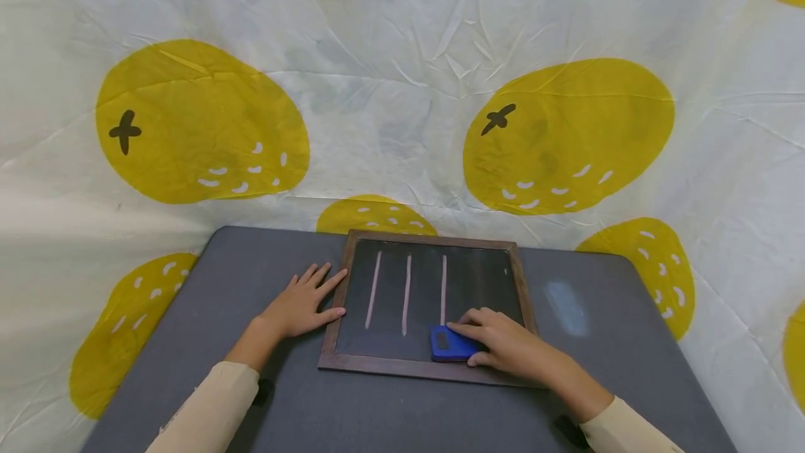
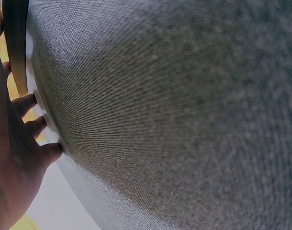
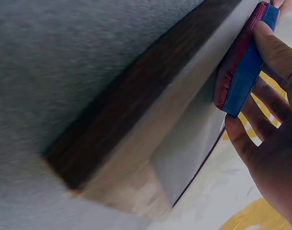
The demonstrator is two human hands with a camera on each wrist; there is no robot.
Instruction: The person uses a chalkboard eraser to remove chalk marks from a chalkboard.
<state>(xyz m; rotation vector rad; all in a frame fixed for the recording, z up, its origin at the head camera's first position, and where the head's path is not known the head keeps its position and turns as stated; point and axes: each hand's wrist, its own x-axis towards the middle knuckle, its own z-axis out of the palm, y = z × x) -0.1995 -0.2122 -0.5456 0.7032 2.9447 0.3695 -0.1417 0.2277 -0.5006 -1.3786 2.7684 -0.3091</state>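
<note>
A small chalkboard (image 1: 390,299) in a brown wooden frame lies on the grey table, with three pale pink chalk lines running down its left and middle part. My right hand (image 1: 506,344) grips a blue eraser (image 1: 448,345) over the board's lower part, at the bottom end of the third line. In the right wrist view the eraser (image 3: 246,67) shows a dark red pad on the board side, thumb and fingers on its blue back. My left hand (image 1: 303,305) is spread on the table, its thumb and index finger at the frame's left side.
A pale chalky smudge (image 1: 566,307) marks the table right of the board. Behind the table's far edge hangs a white cloth (image 1: 377,131) with big yellow fruit prints. The grey table (image 1: 352,411) extends in front of the board.
</note>
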